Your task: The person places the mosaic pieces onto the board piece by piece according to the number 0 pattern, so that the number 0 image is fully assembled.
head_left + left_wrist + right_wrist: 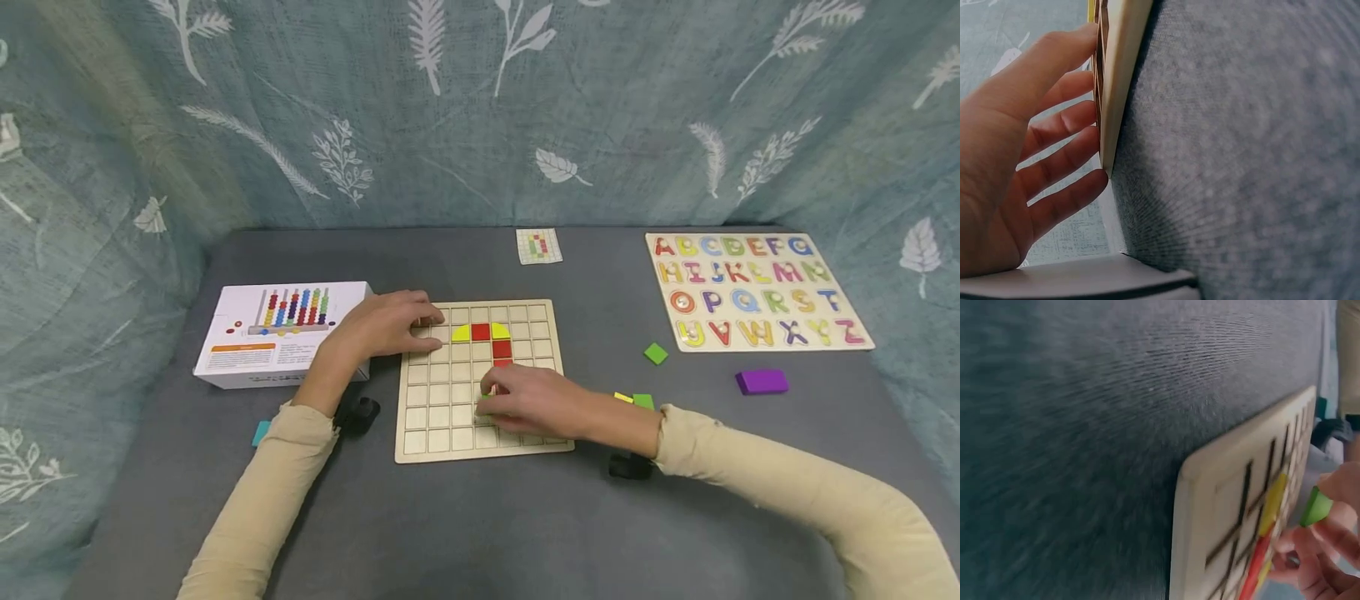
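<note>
A wooden grid board (pixel 438 417) lies in the middle of the table. Near its top, in the head view, a red square tile (pixel 480 332) sits between two yellow rounded tiles (pixel 461 334), and more red tiles (pixel 501 348) run down below the right one. My right hand (pixel 536 402) is over the board's lower right part, pinching a small green tile (pixel 1317 507) between thumb and finger; in the head view the hand hides most of it. At the board's left edge rests my left hand (pixel 386 323), fingertips touching the rim and fingers loosely extended (pixel 1063 153).
Left of the board stands a white abacus box (pixel 277 333), with a blue piece (pixel 261 432) near the left sleeve. A pattern card (pixel 538 247) lies behind. To the right are an alphabet board (pixel 761 292), a purple block (pixel 762 382), and loose green (pixel 656 354) and yellow tiles (pixel 623 397).
</note>
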`<state>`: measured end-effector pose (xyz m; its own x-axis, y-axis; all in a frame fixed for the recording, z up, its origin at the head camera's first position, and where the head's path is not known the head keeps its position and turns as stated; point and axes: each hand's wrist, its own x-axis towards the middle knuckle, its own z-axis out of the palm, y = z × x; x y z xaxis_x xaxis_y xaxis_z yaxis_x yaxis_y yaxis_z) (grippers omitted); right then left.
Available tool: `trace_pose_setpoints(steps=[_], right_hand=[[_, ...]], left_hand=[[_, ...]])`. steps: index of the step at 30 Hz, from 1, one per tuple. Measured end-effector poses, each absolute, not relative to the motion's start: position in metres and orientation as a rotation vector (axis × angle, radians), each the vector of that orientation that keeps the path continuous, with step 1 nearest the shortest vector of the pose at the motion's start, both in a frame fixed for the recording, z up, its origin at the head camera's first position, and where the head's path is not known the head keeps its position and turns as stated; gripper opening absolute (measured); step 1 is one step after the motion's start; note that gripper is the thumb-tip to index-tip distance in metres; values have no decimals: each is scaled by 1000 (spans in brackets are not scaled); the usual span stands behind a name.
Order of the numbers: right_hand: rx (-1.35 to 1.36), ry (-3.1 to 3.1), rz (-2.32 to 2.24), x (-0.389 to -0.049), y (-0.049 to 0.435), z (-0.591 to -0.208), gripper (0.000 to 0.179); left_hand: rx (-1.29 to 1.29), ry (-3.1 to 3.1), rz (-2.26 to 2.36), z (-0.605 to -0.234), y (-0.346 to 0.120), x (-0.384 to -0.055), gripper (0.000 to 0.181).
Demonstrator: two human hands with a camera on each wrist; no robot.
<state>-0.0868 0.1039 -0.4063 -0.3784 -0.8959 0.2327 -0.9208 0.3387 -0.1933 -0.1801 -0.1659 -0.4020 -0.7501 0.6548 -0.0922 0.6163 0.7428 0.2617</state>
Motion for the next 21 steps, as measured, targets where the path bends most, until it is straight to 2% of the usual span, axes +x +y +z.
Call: trace_pose_setpoints(steps=[21], right_hand=[[1757, -2440, 365, -91, 90, -422, 15]], left_hand=[[1027, 2774, 314, -406, -167, -181, 36]])
